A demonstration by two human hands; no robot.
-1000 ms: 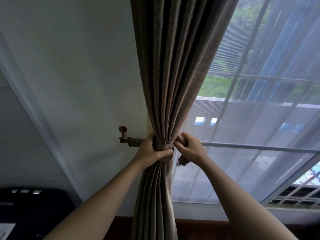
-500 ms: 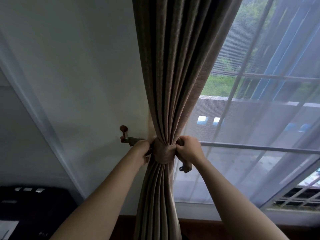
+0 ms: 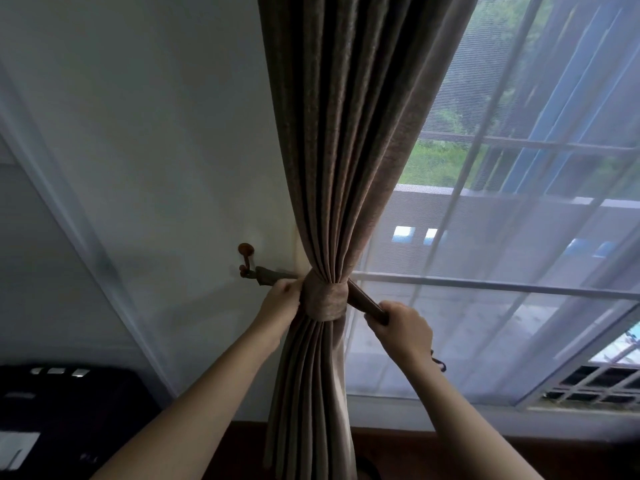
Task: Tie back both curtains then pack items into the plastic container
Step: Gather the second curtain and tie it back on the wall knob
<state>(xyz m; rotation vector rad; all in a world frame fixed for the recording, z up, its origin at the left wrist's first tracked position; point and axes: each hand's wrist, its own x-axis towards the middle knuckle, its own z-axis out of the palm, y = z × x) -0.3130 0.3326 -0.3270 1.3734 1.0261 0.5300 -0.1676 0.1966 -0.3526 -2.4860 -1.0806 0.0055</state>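
A brown pleated curtain (image 3: 349, 140) hangs beside the window, gathered at its waist by a matching fabric tieback (image 3: 323, 301). The tieback's left end runs to a brown wall hook (image 3: 246, 259). My left hand (image 3: 280, 306) grips the tieback at the left side of the bundle. My right hand (image 3: 398, 325) grips the tieback's free right end, pulled out taut to the lower right. A dark cord loop (image 3: 439, 364) dangles below my right wrist.
A sheer white curtain (image 3: 519, 271) covers the window to the right. A dark cabinet top (image 3: 69, 410) with small items sits at the lower left. A white wall (image 3: 156, 150) lies behind the hook, and a wooden ledge (image 3: 398, 441) runs under the window.
My left hand slid from the front of the bundle to its left side, uncovering the tieback. My right hand drew the free end outward to the lower right.
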